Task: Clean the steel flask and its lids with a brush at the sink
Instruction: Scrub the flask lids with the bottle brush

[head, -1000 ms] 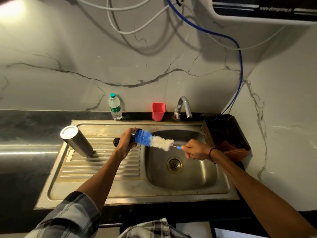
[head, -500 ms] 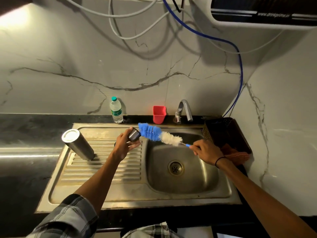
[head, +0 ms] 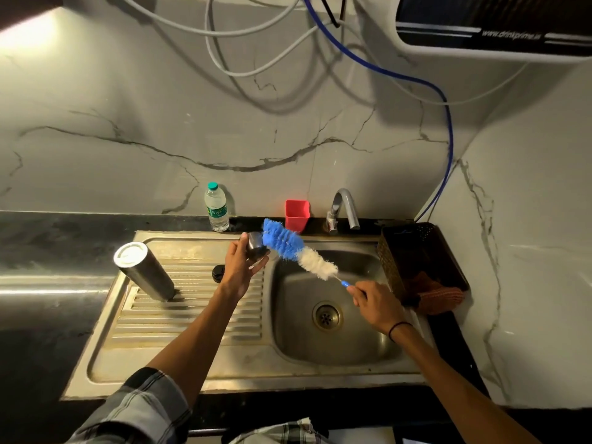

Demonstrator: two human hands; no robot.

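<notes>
My left hand (head: pixel 239 267) holds a small steel lid cup (head: pixel 255 246) above the drainboard's right edge, fingers curled round it. My right hand (head: pixel 376 304) grips the blue handle of a bottle brush (head: pixel 298 251) over the sink basin. The brush's blue bristles lie against the cup's outer side, its white bristles trailing toward my right hand. The steel flask (head: pixel 144 272) stands upside down on the drainboard at the left. A small black lid (head: pixel 217 272) lies on the drainboard just left of my left wrist.
The steel sink (head: pixel 336 347) has a drain at its centre and a tap (head: pixel 344 208) behind it. A plastic water bottle (head: pixel 217 208) and a red cup (head: pixel 297 214) stand at the back. A dark basket (head: pixel 419 261) with an orange cloth sits right of the basin.
The brush has come out of the cup's mouth and slid up along its outside. Both hands rose slightly toward the back of the sink.
</notes>
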